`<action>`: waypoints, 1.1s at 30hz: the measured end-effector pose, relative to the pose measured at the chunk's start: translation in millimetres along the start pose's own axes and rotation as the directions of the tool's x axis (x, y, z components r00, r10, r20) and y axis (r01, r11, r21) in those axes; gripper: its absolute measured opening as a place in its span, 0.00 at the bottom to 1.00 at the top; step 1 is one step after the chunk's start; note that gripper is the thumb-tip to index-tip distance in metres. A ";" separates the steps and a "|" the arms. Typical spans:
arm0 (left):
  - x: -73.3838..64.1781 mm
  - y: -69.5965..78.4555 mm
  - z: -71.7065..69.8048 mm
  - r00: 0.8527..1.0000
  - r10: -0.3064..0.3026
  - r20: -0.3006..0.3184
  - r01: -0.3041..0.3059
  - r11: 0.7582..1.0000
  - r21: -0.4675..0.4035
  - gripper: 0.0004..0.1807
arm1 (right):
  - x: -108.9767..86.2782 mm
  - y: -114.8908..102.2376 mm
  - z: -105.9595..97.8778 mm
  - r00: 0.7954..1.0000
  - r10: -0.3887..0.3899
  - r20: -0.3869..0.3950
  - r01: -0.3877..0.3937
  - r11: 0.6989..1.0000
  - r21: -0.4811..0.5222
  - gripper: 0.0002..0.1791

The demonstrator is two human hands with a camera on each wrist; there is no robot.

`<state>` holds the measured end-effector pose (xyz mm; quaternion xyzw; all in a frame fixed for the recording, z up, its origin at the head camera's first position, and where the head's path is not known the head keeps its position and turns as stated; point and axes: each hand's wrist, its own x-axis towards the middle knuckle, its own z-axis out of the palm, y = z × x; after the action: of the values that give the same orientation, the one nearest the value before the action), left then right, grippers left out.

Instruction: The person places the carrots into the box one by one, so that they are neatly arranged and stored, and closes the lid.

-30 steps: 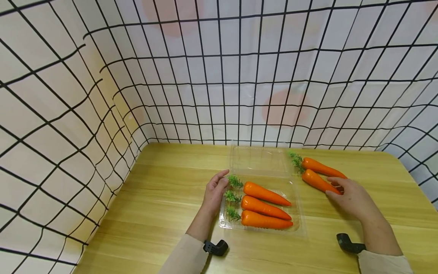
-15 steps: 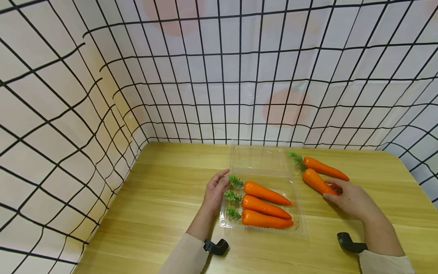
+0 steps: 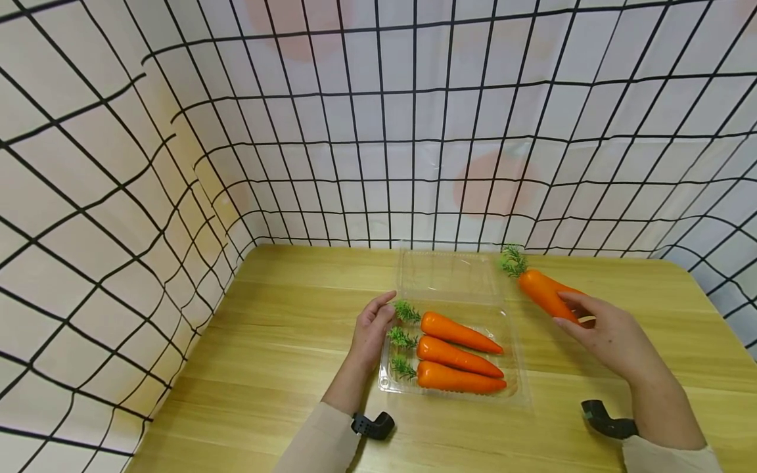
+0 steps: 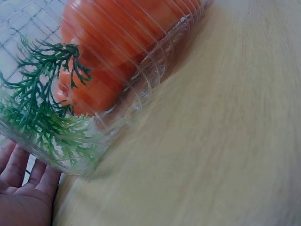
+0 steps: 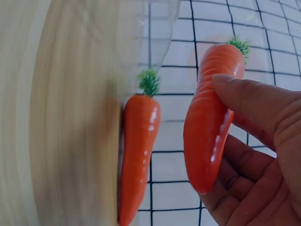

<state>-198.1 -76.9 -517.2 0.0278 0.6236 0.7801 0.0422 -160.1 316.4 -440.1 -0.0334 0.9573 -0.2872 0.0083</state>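
Note:
My right hand point(image 3: 612, 338) pinches an orange carrot point(image 3: 541, 292) with a green leafy top, thumb on one side and fingers on the other. In the right wrist view the held carrot point(image 5: 207, 122) is clear of the table, and another carrot point(image 5: 138, 150) lies on the wood beside it. From the head view that lying carrot is mostly hidden behind the held one. My left hand point(image 3: 369, 335) rests at the left side of a clear plastic container point(image 3: 516, 335), its fingers extended by the corner in the left wrist view. Three carrots point(image 3: 460, 358) lie side by side inside, leafy tops leftward.
The container's clear lid point(image 3: 449, 276) lies folded back towards the rear of the wooden table point(image 3: 284, 368). Black wire grid panels point(image 3: 378, 144) over white sheeting enclose the back and sides. A black wrist camera sits on each wrist.
My right hand has closed its pinch on the nearer loose carrot and lifted it up and slightly back, across the other loose one. The left hand and the container have stayed in place.

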 end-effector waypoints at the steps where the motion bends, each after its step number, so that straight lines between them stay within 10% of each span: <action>1: -0.1 0.0 0.0 1.000 -0.002 0.000 0.002 1.000 0.002 0.25 | -0.6 -3.0 -0.4 1.000 -0.006 -0.005 0.006 1.000 0.005 0.37; 33: 1.4 -2.7 -1.2 1.000 -0.012 -0.008 0.012 1.000 0.013 0.24 | -12.9 -52.3 14.6 0.957 -0.266 -0.113 0.263 0.964 -0.048 0.27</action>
<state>-199.5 -77.3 -520.1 0.0210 0.6290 0.7759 0.0441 -143.7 265.7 -423.5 -0.1442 0.9474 -0.2718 -0.0877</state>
